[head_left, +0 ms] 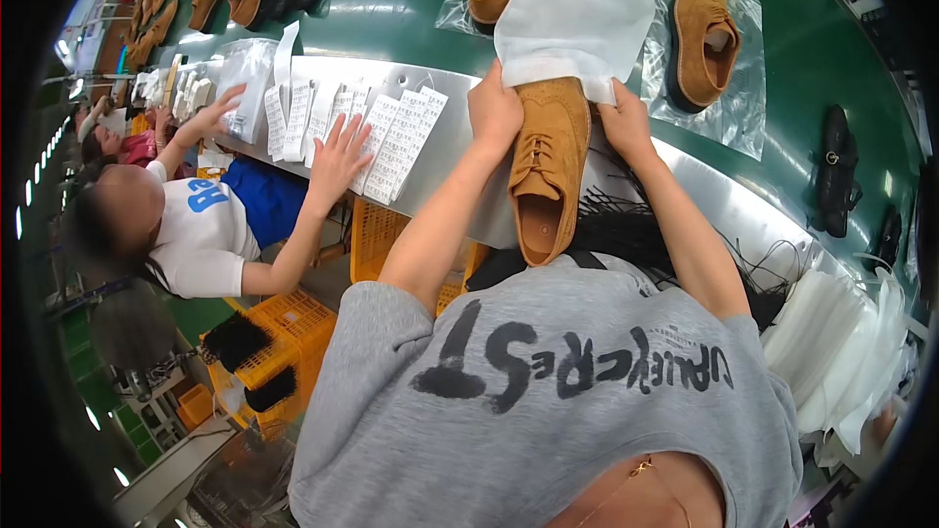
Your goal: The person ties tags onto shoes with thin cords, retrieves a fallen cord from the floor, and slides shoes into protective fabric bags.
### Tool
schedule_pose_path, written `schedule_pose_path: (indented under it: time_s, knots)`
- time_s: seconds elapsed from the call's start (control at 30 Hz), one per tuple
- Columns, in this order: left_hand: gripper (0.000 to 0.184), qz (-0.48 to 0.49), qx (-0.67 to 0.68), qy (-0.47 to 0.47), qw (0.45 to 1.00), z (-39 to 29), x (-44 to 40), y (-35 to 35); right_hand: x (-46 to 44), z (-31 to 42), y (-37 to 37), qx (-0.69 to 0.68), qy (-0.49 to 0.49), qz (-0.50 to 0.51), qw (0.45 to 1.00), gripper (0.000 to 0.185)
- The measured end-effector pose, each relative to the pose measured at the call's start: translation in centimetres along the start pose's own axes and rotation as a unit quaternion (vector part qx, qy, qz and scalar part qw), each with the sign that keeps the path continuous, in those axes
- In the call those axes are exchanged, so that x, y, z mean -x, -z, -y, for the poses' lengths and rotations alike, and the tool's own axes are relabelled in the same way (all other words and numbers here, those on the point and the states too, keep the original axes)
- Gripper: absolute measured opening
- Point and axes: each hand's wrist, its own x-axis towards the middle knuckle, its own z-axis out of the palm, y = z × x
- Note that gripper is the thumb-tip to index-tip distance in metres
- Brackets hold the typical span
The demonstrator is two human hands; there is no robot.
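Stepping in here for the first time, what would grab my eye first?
Probably the tan suede lace-up shoe at the center, toe pointing away, between the wearer's left hand and right hand, with a white rectangular sheet at its toe. Beyond spreads a glossy green tabletop bearing more shoes. To the left, a co-worker's spread hand shows near white printed paper strips.

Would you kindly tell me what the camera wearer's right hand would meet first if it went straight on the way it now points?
Most likely the white sheet, whose lower corner the right hand already seems to hold; depth beyond it is hard to judge.
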Motion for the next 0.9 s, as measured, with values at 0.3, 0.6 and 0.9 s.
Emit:
schedule_pose_path:
  time_s: [0.3,0.6,0.9]
  knots:
    - [0.040,-0.081,0.465,0.182,0.863,0.8,2.4,1.4,0.7,5.0,0.3,-0.188,0.025,-0.036,0.981,0.022]
    - [0.026,0.144,0.512,0.312,0.787,-2.7,8.0,5.5,2.5,4.9,1.3,0.075,0.171,-0.016,0.982,0.032]
    - [0.027,0.210,-0.011,0.035,0.977,2.3,11.4,4.7,13.0,4.8,0.8,0.241,0.041,0.060,0.968,0.044]
